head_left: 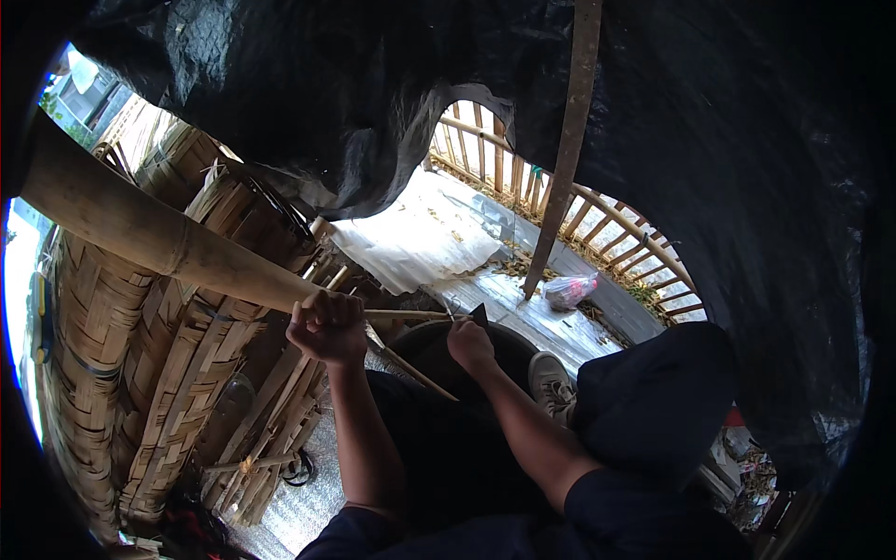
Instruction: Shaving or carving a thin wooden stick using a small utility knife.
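A thin bamboo strip [411,315] runs level between both hands, above the person's lap. The left hand [327,325] is clenched around its end; the right hand [469,342] grips a dark blade [479,315] against it. Splitting evenly likely needs steady, shallow pressure. Woven bamboo baskets [140,373] stand left.

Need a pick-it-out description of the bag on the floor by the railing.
Start at the curved bamboo railing at upper right, then drop to the pale floor just inside it. The bag lies at the foot of the dark slat that leans down from the top. It is a small clear plastic bag with pinkish-red contents, the only bright thing among grey sheets and dry leaves.
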Motion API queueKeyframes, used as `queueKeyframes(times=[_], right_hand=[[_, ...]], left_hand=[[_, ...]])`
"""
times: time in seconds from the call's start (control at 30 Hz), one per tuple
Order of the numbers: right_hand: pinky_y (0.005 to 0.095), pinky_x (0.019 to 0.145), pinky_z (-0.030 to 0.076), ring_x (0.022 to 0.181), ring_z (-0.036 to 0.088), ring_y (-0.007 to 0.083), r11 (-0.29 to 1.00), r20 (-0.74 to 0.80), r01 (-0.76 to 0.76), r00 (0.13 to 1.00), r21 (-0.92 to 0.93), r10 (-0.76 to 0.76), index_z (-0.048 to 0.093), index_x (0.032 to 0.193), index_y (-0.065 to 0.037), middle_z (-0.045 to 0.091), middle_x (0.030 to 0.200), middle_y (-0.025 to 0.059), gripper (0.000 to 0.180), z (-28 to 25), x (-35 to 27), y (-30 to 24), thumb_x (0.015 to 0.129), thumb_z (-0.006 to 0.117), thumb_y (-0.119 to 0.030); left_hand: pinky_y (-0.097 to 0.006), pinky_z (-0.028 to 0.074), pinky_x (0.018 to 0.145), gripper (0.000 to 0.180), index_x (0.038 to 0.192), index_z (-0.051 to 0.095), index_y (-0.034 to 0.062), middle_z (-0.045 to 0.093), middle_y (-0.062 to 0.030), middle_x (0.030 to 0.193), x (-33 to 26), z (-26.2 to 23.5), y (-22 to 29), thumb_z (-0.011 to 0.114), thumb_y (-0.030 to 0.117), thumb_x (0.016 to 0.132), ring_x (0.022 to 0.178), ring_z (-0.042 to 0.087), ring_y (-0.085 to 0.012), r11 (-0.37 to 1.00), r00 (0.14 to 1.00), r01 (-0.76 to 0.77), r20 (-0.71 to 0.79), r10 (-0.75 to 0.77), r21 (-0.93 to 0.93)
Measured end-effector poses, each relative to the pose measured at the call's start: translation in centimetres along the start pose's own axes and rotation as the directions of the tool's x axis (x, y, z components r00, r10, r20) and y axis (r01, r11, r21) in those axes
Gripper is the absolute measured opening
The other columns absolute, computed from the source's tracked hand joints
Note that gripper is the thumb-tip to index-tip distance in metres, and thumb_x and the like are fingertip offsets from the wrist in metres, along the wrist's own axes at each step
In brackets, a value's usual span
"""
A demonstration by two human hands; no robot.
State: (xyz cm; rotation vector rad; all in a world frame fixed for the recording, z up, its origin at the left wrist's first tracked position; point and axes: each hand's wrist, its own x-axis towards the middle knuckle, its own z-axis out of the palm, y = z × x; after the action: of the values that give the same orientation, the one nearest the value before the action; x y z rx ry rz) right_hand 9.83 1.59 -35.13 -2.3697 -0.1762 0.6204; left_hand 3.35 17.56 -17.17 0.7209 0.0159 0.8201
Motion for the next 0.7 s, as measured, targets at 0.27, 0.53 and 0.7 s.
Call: queueKeyframes(times=[0.27,0.53,0.7], right_hand=[[0.0479,0.066,0.053,0.077,0.064,0.0398,0.948,-0.061,0.309,0.947,-0.077,-0.314,0.06,0.102,0.007,0.064,0.083,0.0258,0.049,0.7,0.0,0.6,0.095,0.029,-0.031],[0.0478,0.094,0.042,0.108,0.055,0.0389,0.971,0.259,-0.232,0.936,-0.055,0.238,0.061,0.104,0.002,0.059,0.112,0.0247,0.056,-2.0,-2.9,-0.4,0.095,0.022,-0.036],[0.0421,0.102,0.036,0.123,0.045,0.0344,0.975,0.42,-0.093,0.891,-0.203,0.173,0.054,0.121,0.001,0.052,0.127,0.0211,0.053,-5.5,-2.3,-5.0,0.094,0.024,-0.035]], left_hand=[[-0.028,0.015,0.041,0.043,0.055,0.024,0.0153,0.019,0.0027,0.046,0.3,1.5,-1.6,0.033,0.043,0.086,0.041,0.013,-0.0109,1.0,0.995,0.013,0.102,-0.014,0.012],[-0.029,0.013,0.038,0.043,0.054,0.024,0.0146,0.016,0.0026,0.045,-0.1,1.5,-0.6,0.031,0.042,0.086,0.04,0.011,-0.0112,0.998,0.997,0.002,0.077,-0.006,0.058],[-0.029,0.015,0.041,0.044,0.054,0.023,0.0147,0.018,0.0027,0.046,0.2,1.3,-0.7,0.033,0.043,0.086,0.041,0.014,-0.0112,0.997,0.988,0.01,0.15,-0.022,0.077]])
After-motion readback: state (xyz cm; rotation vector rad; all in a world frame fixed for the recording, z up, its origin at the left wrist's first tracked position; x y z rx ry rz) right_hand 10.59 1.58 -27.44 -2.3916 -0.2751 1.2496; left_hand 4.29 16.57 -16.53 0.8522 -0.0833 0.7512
